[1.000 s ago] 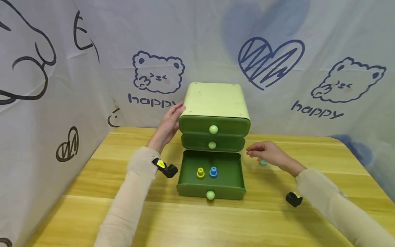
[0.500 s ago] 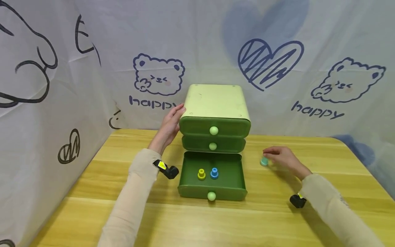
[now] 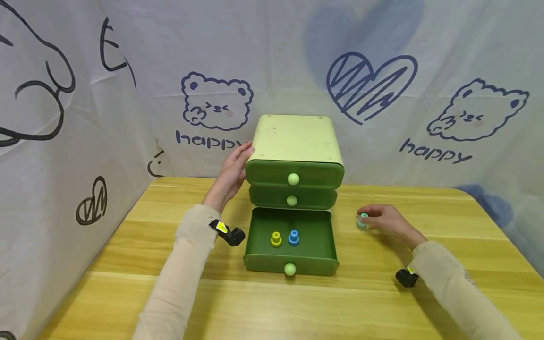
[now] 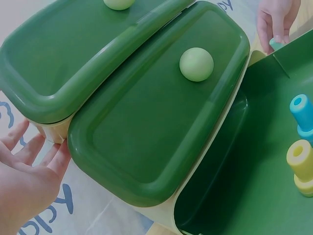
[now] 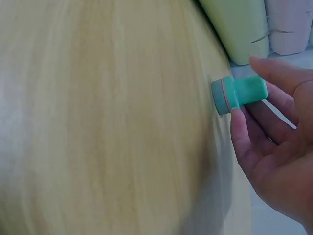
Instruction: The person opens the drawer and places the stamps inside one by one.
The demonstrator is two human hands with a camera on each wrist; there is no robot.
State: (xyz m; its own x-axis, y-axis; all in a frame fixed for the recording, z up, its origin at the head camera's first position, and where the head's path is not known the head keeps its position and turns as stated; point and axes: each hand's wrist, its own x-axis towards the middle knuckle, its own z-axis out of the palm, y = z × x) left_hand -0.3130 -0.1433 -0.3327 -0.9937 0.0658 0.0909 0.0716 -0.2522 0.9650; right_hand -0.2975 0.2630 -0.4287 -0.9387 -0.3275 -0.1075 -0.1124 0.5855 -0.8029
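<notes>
In the head view, my right hand [image 3: 386, 220] is at a small mint-green toy stamp [image 3: 362, 220] to the right of the drawer unit. The right wrist view shows the thumb at the stamp's rim and other fingers around its handle [image 5: 252, 89]; its wide base faces the table. My left hand [image 3: 233, 172] rests against the left side of the light-green drawer unit [image 3: 297, 137], fingertips at its edge in the left wrist view. The bottom drawer [image 3: 291, 264] is pulled out, holding a yellow stamp [image 3: 276, 240] and a blue stamp [image 3: 293, 238].
The top drawer [image 3: 272, 173] and middle drawer [image 3: 267, 196], each with a round knob, are closed. The unit stands on a wooden table [image 3: 238, 307] before a white cloth [image 3: 289, 56] with printed drawings. A dark camera hangs at each wrist.
My right hand has moved right, away from the drawer unit, and its fingers have come around the green stamp. The left hand stays against the unit.
</notes>
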